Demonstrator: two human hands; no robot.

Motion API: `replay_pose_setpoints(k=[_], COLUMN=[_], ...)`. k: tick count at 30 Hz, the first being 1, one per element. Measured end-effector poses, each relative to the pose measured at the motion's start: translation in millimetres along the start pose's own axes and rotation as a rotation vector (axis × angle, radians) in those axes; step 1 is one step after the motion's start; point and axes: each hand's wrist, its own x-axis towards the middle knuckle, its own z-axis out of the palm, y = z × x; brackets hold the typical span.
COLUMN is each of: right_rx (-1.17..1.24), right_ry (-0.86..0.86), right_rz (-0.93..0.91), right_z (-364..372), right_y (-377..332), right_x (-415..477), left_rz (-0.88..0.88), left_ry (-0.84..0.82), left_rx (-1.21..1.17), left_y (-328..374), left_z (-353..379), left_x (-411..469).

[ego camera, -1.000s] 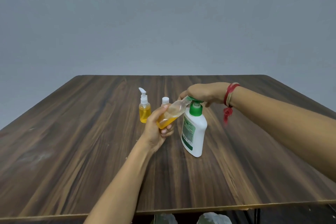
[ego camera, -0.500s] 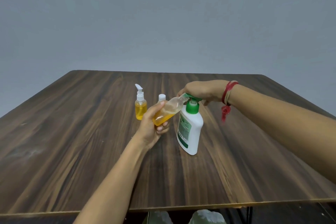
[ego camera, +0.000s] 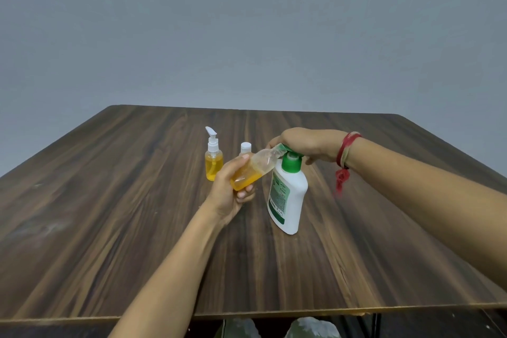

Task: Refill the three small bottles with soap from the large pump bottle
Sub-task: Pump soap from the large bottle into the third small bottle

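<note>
left hand [ego camera: 230, 189] is gripping tilted bottle [ego camera: 253, 170], mouth at spout so soap enters; right hand [ego camera: 304, 144] is pressing pump [ego camera: 290, 160], mid-table [ego camera: 109, 200].

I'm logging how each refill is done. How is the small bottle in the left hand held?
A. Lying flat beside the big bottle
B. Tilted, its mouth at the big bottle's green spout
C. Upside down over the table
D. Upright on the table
B: the left hand holds the small bottle off the table at a slant, its open mouth at the spout of the big bottle, whose pump the right hand covers.
</note>
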Motion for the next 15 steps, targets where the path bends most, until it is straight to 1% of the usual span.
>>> replay_pose_setpoints(k=[9, 15], right_rx=[0.037, 0.063], right_ry=[-0.023, 0.006], right_rz=[0.017, 0.022], right_z=[-1.3, 2.0], right_y=[1.1, 2.0], right_x=[1.0, 0.7], left_rz=[-0.009, 0.001], left_ry=[-0.012, -0.014], left_rx=[-0.01, 0.0], left_y=[-0.9, -1.8], left_z=[-0.8, -2.5], left_x=[0.6, 2.4])
